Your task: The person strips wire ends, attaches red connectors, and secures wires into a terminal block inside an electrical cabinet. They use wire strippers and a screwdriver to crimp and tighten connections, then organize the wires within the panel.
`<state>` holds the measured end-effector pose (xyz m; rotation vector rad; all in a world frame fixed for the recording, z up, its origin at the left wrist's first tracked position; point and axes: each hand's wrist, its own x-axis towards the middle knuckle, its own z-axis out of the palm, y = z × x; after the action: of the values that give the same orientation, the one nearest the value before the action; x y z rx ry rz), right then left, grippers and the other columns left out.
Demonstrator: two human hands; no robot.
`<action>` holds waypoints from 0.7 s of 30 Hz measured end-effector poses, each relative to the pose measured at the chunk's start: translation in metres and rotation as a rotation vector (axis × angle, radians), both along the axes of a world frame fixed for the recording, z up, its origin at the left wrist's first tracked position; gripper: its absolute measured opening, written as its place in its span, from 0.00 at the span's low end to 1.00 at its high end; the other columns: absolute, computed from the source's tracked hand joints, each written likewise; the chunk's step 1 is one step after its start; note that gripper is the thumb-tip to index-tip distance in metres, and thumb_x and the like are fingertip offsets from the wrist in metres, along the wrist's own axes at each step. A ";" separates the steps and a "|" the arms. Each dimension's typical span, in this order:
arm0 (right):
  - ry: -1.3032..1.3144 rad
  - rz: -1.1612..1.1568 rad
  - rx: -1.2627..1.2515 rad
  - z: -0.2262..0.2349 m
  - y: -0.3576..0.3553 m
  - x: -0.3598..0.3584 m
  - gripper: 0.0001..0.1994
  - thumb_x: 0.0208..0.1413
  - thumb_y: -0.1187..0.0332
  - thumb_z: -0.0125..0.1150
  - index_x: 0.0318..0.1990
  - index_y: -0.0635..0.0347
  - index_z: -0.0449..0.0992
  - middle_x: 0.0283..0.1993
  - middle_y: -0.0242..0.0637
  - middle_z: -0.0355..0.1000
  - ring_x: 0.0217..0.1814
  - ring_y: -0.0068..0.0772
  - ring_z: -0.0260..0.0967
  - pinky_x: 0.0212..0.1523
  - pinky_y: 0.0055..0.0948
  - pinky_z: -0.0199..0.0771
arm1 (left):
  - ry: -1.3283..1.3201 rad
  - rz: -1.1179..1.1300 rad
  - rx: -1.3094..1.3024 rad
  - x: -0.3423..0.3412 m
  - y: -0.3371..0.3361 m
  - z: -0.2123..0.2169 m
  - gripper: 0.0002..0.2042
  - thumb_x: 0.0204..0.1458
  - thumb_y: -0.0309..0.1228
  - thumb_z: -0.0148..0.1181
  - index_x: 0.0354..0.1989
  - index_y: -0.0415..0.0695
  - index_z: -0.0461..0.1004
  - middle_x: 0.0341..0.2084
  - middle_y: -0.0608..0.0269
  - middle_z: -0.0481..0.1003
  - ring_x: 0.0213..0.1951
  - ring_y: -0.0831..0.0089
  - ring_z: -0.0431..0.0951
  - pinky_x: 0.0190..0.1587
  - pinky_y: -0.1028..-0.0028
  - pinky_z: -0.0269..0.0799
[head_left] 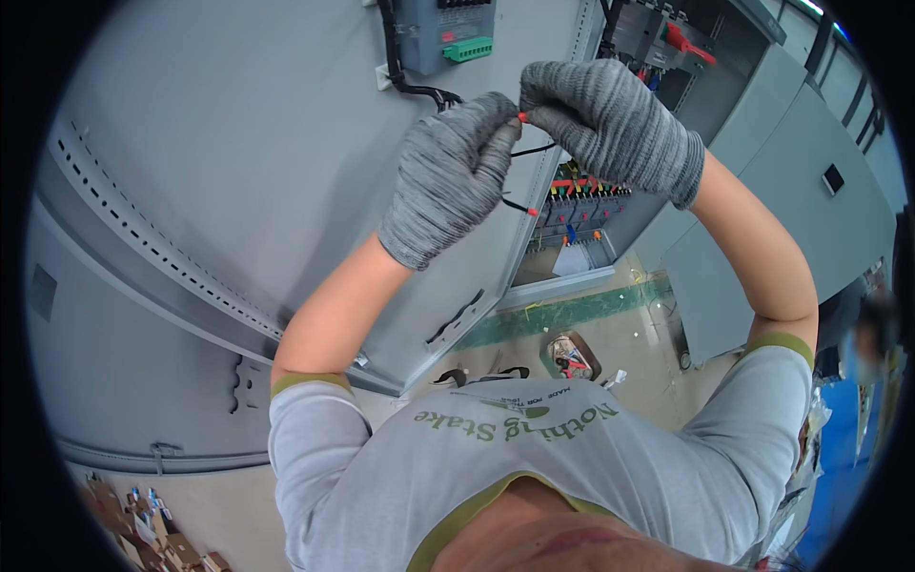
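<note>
Grey shirt cloth (534, 477) is seen closest, and above it two gloved hands are raised to a thin black wire.

Up by the open cabinet door (238, 162), the black wire (530, 150) with its small red tip (522, 116) is pinched by both hands. The left hand (448, 176) is curled shut around the wire, most likely to keep it steady, and a second red-tipped end (532, 212) hangs out below it. The right hand (610, 119) is pressed together on the red tip from above, probably so it can be worked on. Behind the hands, rows of wired parts (581, 205) are seen inside the cabinet, partly hidden by the gloves. A grey box with a green plug (467, 48) is fixed on the door. Far below, a small tray of bits (570, 357) lies on the floor.
</note>
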<state>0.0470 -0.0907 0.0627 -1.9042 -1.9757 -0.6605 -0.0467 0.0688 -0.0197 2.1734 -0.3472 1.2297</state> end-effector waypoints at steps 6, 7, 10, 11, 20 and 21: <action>0.311 0.076 0.181 0.003 -0.004 0.000 0.12 0.50 0.66 0.64 0.40 0.60 0.76 0.29 0.37 0.74 0.28 0.28 0.70 0.36 0.26 0.73 | 0.089 -0.454 -0.583 -0.010 0.005 0.006 0.08 0.59 0.30 0.51 0.35 0.38 0.73 0.28 0.64 0.75 0.27 0.81 0.70 0.31 0.78 0.67; 0.325 0.102 0.199 -0.002 -0.003 0.003 0.12 0.49 0.66 0.64 0.41 0.60 0.76 0.30 0.36 0.74 0.28 0.27 0.70 0.36 0.26 0.73 | 0.098 -0.523 -0.629 -0.007 0.005 0.004 0.08 0.60 0.30 0.50 0.36 0.39 0.73 0.29 0.66 0.74 0.26 0.84 0.68 0.31 0.81 0.65; 0.370 0.127 0.231 -0.007 0.003 -0.001 0.12 0.48 0.66 0.66 0.40 0.59 0.77 0.29 0.37 0.75 0.29 0.29 0.72 0.37 0.27 0.74 | 0.138 -0.455 -0.513 -0.010 0.009 0.004 0.08 0.60 0.30 0.50 0.35 0.39 0.73 0.26 0.66 0.73 0.26 0.83 0.68 0.31 0.81 0.65; 0.370 0.170 0.248 -0.009 0.007 -0.002 0.12 0.48 0.66 0.66 0.39 0.59 0.77 0.29 0.37 0.75 0.30 0.30 0.72 0.37 0.27 0.74 | 0.135 -0.416 -0.523 -0.012 0.007 0.003 0.08 0.59 0.30 0.51 0.35 0.39 0.73 0.23 0.67 0.73 0.26 0.83 0.68 0.31 0.80 0.65; 0.131 0.141 0.291 -0.015 0.007 -0.014 0.10 0.50 0.67 0.66 0.38 0.61 0.76 0.33 0.34 0.74 0.37 0.28 0.71 0.42 0.27 0.71 | -0.020 -0.459 -0.586 -0.010 0.009 -0.020 0.07 0.57 0.27 0.55 0.40 0.37 0.74 0.30 0.64 0.75 0.35 0.80 0.73 0.41 0.78 0.70; 0.166 0.184 0.339 -0.016 0.001 -0.026 0.11 0.49 0.67 0.67 0.39 0.60 0.76 0.35 0.36 0.74 0.39 0.30 0.71 0.44 0.29 0.71 | -0.076 -0.496 -0.635 -0.018 0.006 -0.023 0.08 0.57 0.27 0.55 0.41 0.37 0.74 0.31 0.63 0.75 0.38 0.78 0.74 0.43 0.76 0.70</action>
<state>0.0213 -0.0898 0.0472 -1.5067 -1.7781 -0.7086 -0.0651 0.0745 -0.0429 1.3941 -0.4253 0.9665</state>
